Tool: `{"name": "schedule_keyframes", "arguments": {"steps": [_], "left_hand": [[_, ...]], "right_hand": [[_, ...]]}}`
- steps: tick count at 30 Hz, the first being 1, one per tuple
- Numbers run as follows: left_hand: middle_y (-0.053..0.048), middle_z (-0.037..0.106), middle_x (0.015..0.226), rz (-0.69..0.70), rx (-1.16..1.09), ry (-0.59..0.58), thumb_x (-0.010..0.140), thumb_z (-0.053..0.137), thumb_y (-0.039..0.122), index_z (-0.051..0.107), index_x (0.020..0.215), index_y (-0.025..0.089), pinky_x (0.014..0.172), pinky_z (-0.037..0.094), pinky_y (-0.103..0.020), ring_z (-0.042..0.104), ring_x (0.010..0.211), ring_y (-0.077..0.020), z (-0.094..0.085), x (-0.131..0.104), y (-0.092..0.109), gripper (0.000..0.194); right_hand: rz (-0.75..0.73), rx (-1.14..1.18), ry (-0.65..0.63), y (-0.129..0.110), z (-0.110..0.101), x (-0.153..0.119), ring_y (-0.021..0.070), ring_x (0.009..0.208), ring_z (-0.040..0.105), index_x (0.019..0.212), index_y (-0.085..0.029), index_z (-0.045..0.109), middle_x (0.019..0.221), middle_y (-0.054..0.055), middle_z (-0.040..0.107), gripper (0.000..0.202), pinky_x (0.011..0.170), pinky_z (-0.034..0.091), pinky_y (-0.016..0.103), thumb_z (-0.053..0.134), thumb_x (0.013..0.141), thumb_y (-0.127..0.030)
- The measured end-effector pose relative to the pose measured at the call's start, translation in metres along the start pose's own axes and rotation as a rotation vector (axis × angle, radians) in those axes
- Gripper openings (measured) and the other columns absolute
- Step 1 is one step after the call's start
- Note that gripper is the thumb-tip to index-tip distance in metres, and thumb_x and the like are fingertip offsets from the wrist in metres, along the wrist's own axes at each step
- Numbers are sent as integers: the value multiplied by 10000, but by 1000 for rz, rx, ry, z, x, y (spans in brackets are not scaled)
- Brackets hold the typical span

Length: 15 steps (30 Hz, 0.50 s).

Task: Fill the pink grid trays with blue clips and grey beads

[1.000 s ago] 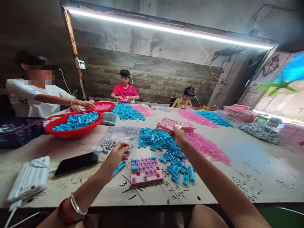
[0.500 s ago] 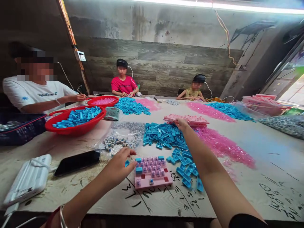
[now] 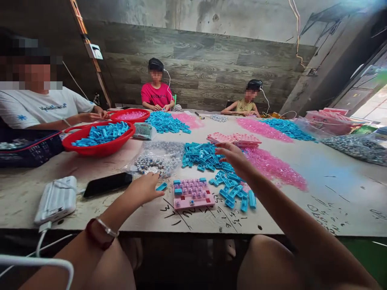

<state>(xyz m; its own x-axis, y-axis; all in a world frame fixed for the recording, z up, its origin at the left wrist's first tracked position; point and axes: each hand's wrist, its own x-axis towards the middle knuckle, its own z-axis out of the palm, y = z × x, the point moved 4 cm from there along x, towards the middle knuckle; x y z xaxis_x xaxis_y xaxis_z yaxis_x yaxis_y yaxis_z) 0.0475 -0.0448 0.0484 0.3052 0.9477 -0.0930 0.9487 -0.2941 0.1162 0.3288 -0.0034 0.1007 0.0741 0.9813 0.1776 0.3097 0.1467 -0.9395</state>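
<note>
Between hands, closer to body than right fingers: pink board (image 3: 193,194), flat on table (image 3: 290,213), some blue caps (image 3: 178,191) on it. Left hand (image 3: 145,188) palm down, just left of board, fingers parted, apparently nothing held; loose blue piece (image 3: 161,187) beside thumb. Right hand (image 3: 235,157) stretched farther out above blue heap (image 3: 200,155), fingers loosely extended, seemingly unladen; contact unclear. Pink stack (image 3: 249,139) just beyond. Good handling, probably: left steadies board edge; right pinches single pieces, clear of stack.
</note>
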Motion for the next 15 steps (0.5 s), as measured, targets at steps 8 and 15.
{"name": "schedule_keyframes", "arguments": {"steps": [8, 15], "left_hand": [[-69, 618, 685, -40, -300, -85, 604, 556, 145, 611, 661, 150, 625, 408, -283, 563, 706, -223, 0, -2, 9, 79], [-35, 607, 805, 163, -1259, -474, 676, 613, 319, 653, 827, 142, 737, 437, -264, 538, 724, -133, -4, -17, 46, 236]], "right_hand": [[-429, -363, -344, -7, 42, -88, 193, 967, 562, 1014, -202, 596, 1192, 116, 492, 231, 691, 530, 305, 541, 800, -272], [-739, -694, -499, -10, 66, -103, 202, 1075, 512, 1173, -254, 510, 1222, 82, 509, 400, 840, 479, 354, 560, 793, -141]]}}
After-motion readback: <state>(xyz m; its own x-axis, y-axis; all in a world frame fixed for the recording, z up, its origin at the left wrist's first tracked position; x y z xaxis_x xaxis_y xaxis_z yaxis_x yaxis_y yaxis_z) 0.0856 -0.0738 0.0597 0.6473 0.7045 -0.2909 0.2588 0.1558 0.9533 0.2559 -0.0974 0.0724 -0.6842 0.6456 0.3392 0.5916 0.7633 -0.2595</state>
